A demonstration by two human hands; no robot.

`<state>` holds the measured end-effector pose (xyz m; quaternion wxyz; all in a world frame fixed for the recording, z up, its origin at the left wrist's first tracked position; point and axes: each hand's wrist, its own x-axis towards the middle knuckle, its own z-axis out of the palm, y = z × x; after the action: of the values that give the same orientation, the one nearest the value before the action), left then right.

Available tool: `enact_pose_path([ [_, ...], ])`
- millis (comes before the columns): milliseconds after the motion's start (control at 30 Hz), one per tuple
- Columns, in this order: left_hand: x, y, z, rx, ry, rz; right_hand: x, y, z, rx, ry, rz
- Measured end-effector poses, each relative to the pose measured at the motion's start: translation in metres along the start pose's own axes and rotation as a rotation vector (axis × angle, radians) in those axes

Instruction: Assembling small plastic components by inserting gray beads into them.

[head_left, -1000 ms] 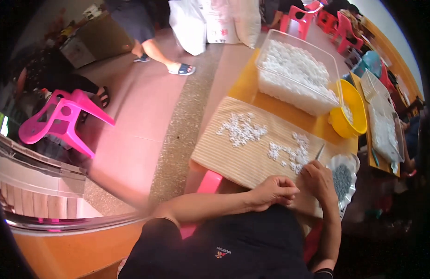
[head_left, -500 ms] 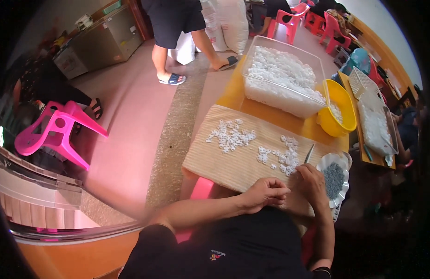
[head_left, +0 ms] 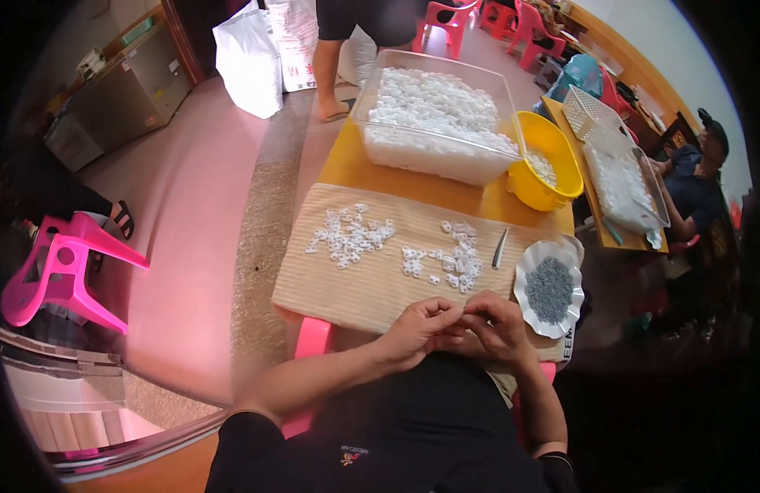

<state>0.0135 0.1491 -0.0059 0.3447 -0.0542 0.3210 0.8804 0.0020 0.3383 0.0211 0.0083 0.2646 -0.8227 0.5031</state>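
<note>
left hand, right hand: each grip pinched together, fingertips meeting near the mat edge; any held piece cannot be made out, nor its axis. white pieces lie ahead in loose heaps, axes mixed, presumably spread so singles show. tweezers point away, leaning slightly right, near the plate, likely for reach.

The black short-sleeved shirt bears 1 emblem.
</note>
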Motion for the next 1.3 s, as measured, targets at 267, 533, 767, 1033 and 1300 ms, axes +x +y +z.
enact_pose_path([
  [267, -0.005, 0.003, 0.000, 0.002, -0.043, -0.044, -0.005, 0.004, -0.008, 0.068, -0.064, 0.006],
  [533, -0.008, 0.008, 0.000, 0.012, -0.040, -0.076, -0.002, -0.008, -0.006, 0.201, -0.131, 0.115],
  [767, -0.006, 0.009, -0.003, 0.027, -0.038, -0.081, -0.005, -0.002, -0.004, 0.588, -0.101, 0.235],
  [1033, -0.008, 0.010, 0.004, 0.060, -0.050, -0.078, -0.010, -0.006, -0.007, 0.719, -0.130, 0.284],
  [1300, -0.008, 0.007, 0.008, 0.087, 0.016, -0.048, -0.010, -0.011, -0.010, 0.422, -0.060, 0.212],
])
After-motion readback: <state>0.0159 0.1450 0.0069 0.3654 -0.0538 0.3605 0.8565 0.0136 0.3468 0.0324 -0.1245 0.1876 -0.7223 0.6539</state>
